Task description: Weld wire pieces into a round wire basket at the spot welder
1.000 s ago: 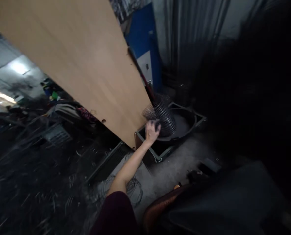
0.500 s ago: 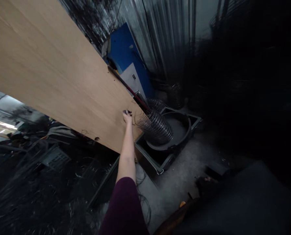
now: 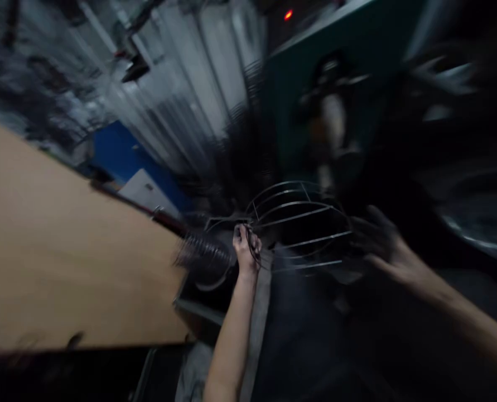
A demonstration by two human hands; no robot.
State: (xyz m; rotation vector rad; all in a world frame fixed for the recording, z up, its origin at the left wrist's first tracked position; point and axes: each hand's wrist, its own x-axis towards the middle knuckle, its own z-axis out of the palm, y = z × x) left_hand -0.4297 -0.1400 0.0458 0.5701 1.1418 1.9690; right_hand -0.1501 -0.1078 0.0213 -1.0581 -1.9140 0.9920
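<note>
My left hand (image 3: 247, 248) is closed on a thin dark wire ring (image 3: 254, 258) that curves down past the fingers. Right beside it hangs a round metal wire frame (image 3: 302, 210) made of hoops joined by straight rods; whether the left hand touches it I cannot tell. On the frame's other side is my right hand (image 3: 384, 248), fingers spread, dim and blurred by motion. Left of my left hand, a stack of wire rings (image 3: 204, 251) leans over a box (image 3: 198, 310).
A large wooden board (image 3: 72, 251) fills the left side. Behind it stand a blue panel (image 3: 120, 151) and a corrugated metal wall (image 3: 189, 84). A dark green machine (image 3: 290, 106) with a red light (image 3: 288, 15) is ahead on the right.
The view has swung right. My left hand has left the board beside the ring stack and now holds a wire ring near the wire frame. My right hand has come into view.
</note>
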